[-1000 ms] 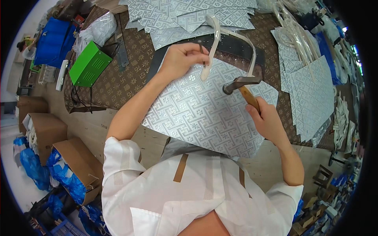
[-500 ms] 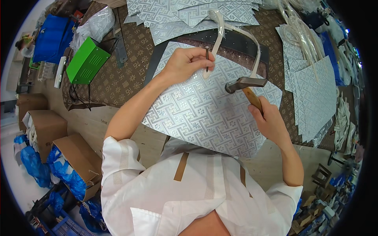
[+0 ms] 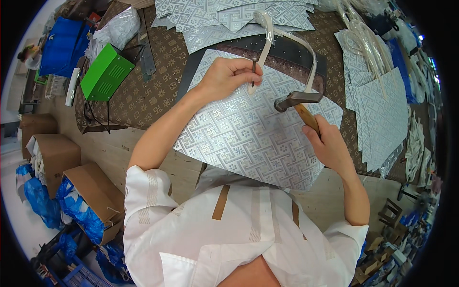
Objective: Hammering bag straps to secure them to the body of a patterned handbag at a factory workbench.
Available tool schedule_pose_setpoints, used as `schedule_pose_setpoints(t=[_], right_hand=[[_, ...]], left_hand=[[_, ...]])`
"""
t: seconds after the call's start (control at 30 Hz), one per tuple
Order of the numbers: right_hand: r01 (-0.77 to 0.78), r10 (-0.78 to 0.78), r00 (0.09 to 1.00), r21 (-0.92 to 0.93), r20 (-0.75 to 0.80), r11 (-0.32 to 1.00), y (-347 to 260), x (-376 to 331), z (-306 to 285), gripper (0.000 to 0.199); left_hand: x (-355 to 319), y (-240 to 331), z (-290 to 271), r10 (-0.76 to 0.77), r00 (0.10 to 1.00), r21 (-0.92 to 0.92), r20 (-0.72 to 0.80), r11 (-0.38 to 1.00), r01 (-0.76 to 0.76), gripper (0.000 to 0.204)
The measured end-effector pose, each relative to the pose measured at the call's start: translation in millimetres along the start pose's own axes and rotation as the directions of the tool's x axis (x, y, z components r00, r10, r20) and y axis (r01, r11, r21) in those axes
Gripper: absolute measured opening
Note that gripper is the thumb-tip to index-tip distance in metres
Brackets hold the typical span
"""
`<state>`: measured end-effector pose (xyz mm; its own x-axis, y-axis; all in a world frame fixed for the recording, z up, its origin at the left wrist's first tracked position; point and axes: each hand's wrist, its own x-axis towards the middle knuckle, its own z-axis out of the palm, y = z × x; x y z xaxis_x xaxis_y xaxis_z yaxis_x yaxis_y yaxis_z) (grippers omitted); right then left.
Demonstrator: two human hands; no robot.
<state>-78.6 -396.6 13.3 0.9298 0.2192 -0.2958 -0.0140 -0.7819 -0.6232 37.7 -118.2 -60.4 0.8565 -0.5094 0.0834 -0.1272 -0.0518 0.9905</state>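
Note:
My left hand (image 3: 233,76) pinches a slim dark metal punch (image 3: 253,64) upright between thumb and fingers. The punch's lower end is over the tip of a cream strap (image 3: 267,45), which lies on a silver patterned sheet (image 3: 246,138). The strap loops away to the far side, and its other end comes down near the hammer. In my right hand (image 3: 330,148) is the wooden handle of a hammer (image 3: 299,100). Its metal head is held above the sheet, to the right of the punch and apart from it.
Beneath the sheet is a dark board (image 3: 315,67) on a table with a brown patterned cloth (image 3: 165,95). More silver sheets (image 3: 382,115) lie at right and far. A green metal box (image 3: 107,71) and a ruler (image 3: 147,60) lie at left. Cardboard boxes (image 3: 93,191) stand on the floor.
Very little differs. My left hand and the punch have shifted slightly right and nearer; the hammer is almost where it was, its head turned a little.

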Motion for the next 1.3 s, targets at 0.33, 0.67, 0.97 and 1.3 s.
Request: schedule_pose_setpoints(t=[0.33, 0.67, 0.97, 1.3], right_hand=[[0.360, -0.253, 0.928, 0.488, -0.272, 0.795, -108, -16, -125, 0.017], [0.047, -0.009, 0.985, 0.216, -0.174, 0.975, -10, -16, -42, 0.020], [-0.158, 0.337, 0.913, 0.566, -0.228, 0.809, 42, -66, -46, 0.022], [-0.090, 0.257, 0.936, 0.540, -0.241, 0.837, 64, -73, -42, 0.019]], left_hand=[[-1, 2, 0, 0.149, 0.987, 0.213, 0.061, 0.964, -0.159, 0.010], [-2, 18, 3, -0.042, 0.996, 0.186, -0.080, 0.981, 0.056, 0.008], [55, 34, 78, 0.089, 0.985, -0.032, 0.145, 0.996, -0.085, 0.011], [79, 4, 101, 0.031, 0.973, -0.130, 0.227, 0.992, -0.001, 0.013]])
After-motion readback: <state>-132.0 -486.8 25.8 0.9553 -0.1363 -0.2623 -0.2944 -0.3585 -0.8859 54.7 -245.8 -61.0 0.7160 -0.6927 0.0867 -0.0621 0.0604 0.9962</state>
